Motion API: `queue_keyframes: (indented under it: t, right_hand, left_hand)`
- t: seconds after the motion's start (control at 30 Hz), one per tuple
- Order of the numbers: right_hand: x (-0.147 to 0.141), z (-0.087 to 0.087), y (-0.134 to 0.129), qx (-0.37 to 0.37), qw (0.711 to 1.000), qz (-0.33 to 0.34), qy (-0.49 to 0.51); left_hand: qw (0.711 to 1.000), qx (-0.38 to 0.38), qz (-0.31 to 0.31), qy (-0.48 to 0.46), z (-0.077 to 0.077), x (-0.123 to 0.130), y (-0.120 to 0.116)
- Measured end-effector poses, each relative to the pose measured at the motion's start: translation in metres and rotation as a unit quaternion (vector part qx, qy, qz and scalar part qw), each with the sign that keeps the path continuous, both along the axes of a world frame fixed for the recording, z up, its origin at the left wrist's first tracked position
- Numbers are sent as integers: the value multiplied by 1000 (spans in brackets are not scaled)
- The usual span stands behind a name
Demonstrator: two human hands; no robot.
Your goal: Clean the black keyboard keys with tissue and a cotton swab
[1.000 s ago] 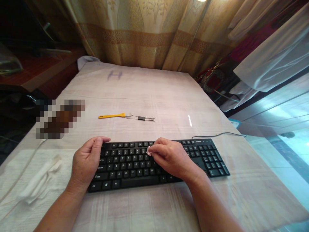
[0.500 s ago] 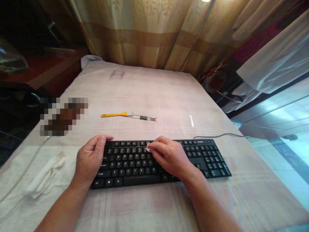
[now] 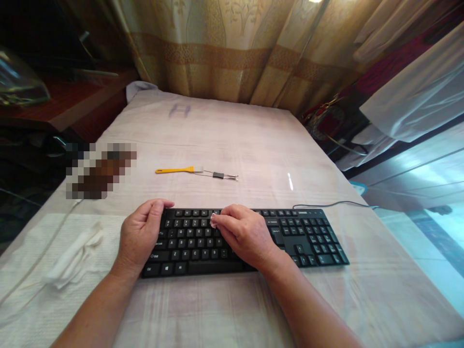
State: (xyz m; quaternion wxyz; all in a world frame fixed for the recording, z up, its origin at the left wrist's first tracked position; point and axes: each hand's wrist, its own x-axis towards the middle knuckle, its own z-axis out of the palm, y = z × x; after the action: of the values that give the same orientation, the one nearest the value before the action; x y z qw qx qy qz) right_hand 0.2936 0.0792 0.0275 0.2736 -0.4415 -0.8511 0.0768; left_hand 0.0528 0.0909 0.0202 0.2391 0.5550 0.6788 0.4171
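Observation:
A black keyboard lies across the pale plaid cloth in front of me. My left hand grips its left end, thumb along the edge, fingers curled round the upper corner. In my right hand a small crumpled whitish tissue is pinched between thumb and fingers. It touches the number-key row, above the R and T keys. The right hand and wrist hide the keys beneath them. Beyond the keyboard lie a yellow-handled brush and a wire keycap puller with a dark grip, end to end.
A folded white cloth lies on a textured white towel at left. Behind it is a blurred-out brown object. The keyboard cable runs off right. A wooden cabinet stands at left; a curtain hangs behind.
My right hand has slid slightly left along the number row with the tissue. The left hand keeps its grip on the keyboard's end. The whole view has shifted a little.

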Motion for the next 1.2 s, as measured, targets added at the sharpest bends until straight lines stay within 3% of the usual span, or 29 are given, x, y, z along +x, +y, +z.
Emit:
queue_keyframes:
  t: [0.53, 0.87, 1.07, 1.2]
  right_hand:
    - [15, 4, -1, -8, 1000, -10, -24]
    - [-7, -1, 2, 9, 1000, 5, -15]
    - [-14, 1, 4, -3, 1000, 4, -29]
    - [-21, 1, 4, -15, 999, 16, -35]
  left_hand:
    - [1000, 13, -1, -25, -2, 0, -1]
    - [996, 32, 18, -78, -5, 3, 1]
    - [985, 51, 32, -163, -14, 0, 3]
    - [958, 50, 45, -278, -20, 1, 7]
